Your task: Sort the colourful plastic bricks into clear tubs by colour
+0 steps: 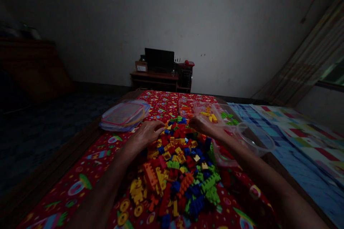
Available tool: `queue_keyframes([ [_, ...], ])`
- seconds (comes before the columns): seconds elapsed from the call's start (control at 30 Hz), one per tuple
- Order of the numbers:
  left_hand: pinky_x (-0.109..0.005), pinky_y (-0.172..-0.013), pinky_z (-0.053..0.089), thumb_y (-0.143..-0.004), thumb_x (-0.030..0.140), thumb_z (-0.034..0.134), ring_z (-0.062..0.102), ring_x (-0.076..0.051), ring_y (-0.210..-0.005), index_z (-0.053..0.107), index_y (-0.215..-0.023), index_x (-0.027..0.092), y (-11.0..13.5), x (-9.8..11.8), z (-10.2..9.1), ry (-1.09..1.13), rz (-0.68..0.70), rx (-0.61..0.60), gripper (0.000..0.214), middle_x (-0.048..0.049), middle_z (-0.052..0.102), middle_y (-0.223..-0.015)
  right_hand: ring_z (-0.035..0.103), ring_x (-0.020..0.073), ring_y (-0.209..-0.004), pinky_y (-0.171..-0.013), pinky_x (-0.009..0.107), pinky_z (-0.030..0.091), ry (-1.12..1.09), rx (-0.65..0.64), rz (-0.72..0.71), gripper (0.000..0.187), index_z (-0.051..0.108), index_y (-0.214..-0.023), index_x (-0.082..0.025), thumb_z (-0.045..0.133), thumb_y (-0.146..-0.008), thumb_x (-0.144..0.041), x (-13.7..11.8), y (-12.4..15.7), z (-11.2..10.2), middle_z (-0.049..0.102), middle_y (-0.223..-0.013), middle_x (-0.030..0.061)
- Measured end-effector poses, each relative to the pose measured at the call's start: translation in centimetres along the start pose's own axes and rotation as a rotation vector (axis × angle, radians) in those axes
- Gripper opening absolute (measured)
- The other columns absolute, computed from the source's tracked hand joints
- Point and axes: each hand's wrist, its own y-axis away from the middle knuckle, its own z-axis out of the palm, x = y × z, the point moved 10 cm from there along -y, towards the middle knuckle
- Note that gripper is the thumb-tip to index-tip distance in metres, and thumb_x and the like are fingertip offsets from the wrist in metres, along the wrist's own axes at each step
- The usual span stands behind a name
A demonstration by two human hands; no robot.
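Well, have both forearms [114, 171] stretched forward over a red patterned cloth [99, 161], down either side of the pile of toy bricks [177, 154]. Hold the left hand [150, 132] at the pile's far left edge, back of the hand up, fingers curved inward low over the bricks. Hold the right hand [200, 123] at the pile's far right edge, wrist angled toward the pile, fingers curled down to the bricks. Cannot tell the state of either grip: too dim and too small at the fingertips to judge between holding a brick and merely touching one.

See the pile spread on the cloth between both forearms, in red, yellow, blue, green and orange, with yellow wheels [124, 205] at its near left corner. Beyond its left edge, note stacked lids [123, 114] lying flat; beyond its right edge, clear containers [256, 139], some with orange, yellow or green pieces [231, 118] inside. Farther right of the pile, find a blue checked sheet [295, 161] and a multicoloured quilt [301, 125].

Straight past the pile, make out a dark monitor [159, 60] on a low wooden stand [154, 75], plus a red telephone [189, 63], against a pale wall [228, 25]. Far left of the pile, glimpse a wooden cabinet [32, 68] and blue patterned floor [61, 114]; far right, a slanting curtain [301, 57].
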Motion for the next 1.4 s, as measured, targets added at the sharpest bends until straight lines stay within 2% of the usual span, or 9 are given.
queue_keyframes([
  [0.17,-0.028,-0.078,0.048,-0.086,0.03,0.045,0.067,-0.021,-0.086,0.071,-0.101,0.019,0.1,0.1,-0.1,0.006,0.039,0.02,0.032,-0.0065,0.073,-0.098,0.047,0.0102,-0.063,-0.056,0.023,0.028,0.054,-0.107,0.049,0.018,0.066,-0.086,-0.012,0.053,-0.088,-0.024,-1.2,0.9,2.3,0.061,-0.075,0.0052],
  [0.3,-0.029,-0.081,0.048,-0.086,0.03,0.046,0.067,-0.02,-0.087,0.071,-0.101,0.019,-0.2,0.0,0.6,-0.015,0.034,0.0,0.031,-0.006,0.073,-0.098,0.053,0.0133,-0.075,-0.061,0.023,0.031,0.057,-0.078,0.042,0.016,0.066,-0.096,-0.011,0.055,-0.086,-0.018,-1.5,1.5,1.8,0.065,-0.088,0.009],
  [0.5,-0.031,-0.085,0.048,-0.085,0.026,0.047,0.066,-0.021,-0.09,0.071,-0.098,0.018,-0.6,-0.1,1.3,-0.041,0.057,0.021,0.028,-0.0076,0.073,-0.099,0.054,0.0139,-0.069,-0.058,0.025,0.028,0.0,-0.019,0.139,0.021,0.066,-0.093,-0.014,0.046,-0.087,-0.013,-1.6,3.0,1.0,0.066,-0.079,0.0067],
  [0.67,-0.032,-0.087,0.05,-0.085,0.026,0.049,0.066,-0.022,-0.092,0.07,-0.096,0.018,-0.9,0.0,2.1,-0.06,0.112,0.099,0.025,-0.0082,0.071,-0.1,0.058,0.017,-0.081,-0.063,0.024,0.033,-0.026,-0.032,0.191,0.021,0.063,-0.103,-0.016,0.052,-0.086,-0.016,-1.2,3.7,2.3,0.067,-0.091,0.0088],
  [0.77,-0.034,-0.088,0.05,-0.087,0.025,0.046,0.064,-0.021,-0.094,0.068,-0.096,0.018,-0.8,0.9,2.3,-0.028,0.188,0.174,0.025,-0.0084,0.07,-0.1,0.057,0.0172,-0.085,-0.068,0.024,0.036,-0.074,0.015,0.179,0.022,0.06,-0.107,-0.015,0.053,-0.086,-0.016,-1.1,3.7,2.7,0.066,-0.093,0.009],
  [1.0,-0.039,-0.095,0.048,-0.087,0.02,0.05,0.057,-0.02,-0.108,0.063,-0.111,0.022,-1.3,4.8,3.3,0.096,0.414,0.219,0.028,-0.0071,0.065,-0.112,0.058,0.0171,-0.083,-0.069,0.024,0.038,-0.174,0.155,0.132,0.025,0.062,-0.107,-0.013,0.052,-0.084,-0.012,-1.2,3.9,0.7,0.067,-0.092,0.0096],
  [1.1,-0.039,-0.094,0.047,-0.081,0.017,0.057,0.056,-0.021,-0.108,0.063,-0.112,0.021,-2.7,5.4,4.7,0.077,0.418,0.137,0.032,-0.0076,0.065,-0.112,0.058,0.015,-0.074,-0.065,0.023,0.036,-0.229,0.194,0.127,0.026,0.064,-0.104,-0.012,0.05,-0.083,-0.012,-0.8,4.1,-0.3,0.067,-0.082,0.0071],
  [1.2,-0.036,-0.092,0.046,-0.076,0.018,0.062,0.058,-0.021,-0.103,0.066,-0.107,0.02,-4.0,5.1,6.2,0.062,0.329,0.005,0.031,-0.0075,0.067,-0.109,0.055,0.0124,-0.067,-0.061,0.021,0.034,-0.333,0.243,0.122,0.022,0.068,-0.095,-0.013,0.05,-0.081,-0.016,-0.3,4.4,-1.4,0.065,-0.075,0.0041],
  [1.4,-0.028,-0.072,0.046,-0.081,0.035,0.058,0.061,-0.019,-0.075,0.069,-0.082,0.016,-3.7,4.9,6.5,0.043,0.139,-0.151,0.023,-0.0048,0.069,-0.083,0.041,0.0079,-0.049,-0.048,0.021,0.023,-0.561,0.261,0.212,0.03,0.055,-0.055,-0.013,0.043,-0.08,-0.024,1.0,4.4,-1.9,0.044,-0.05,-0.0034],
])
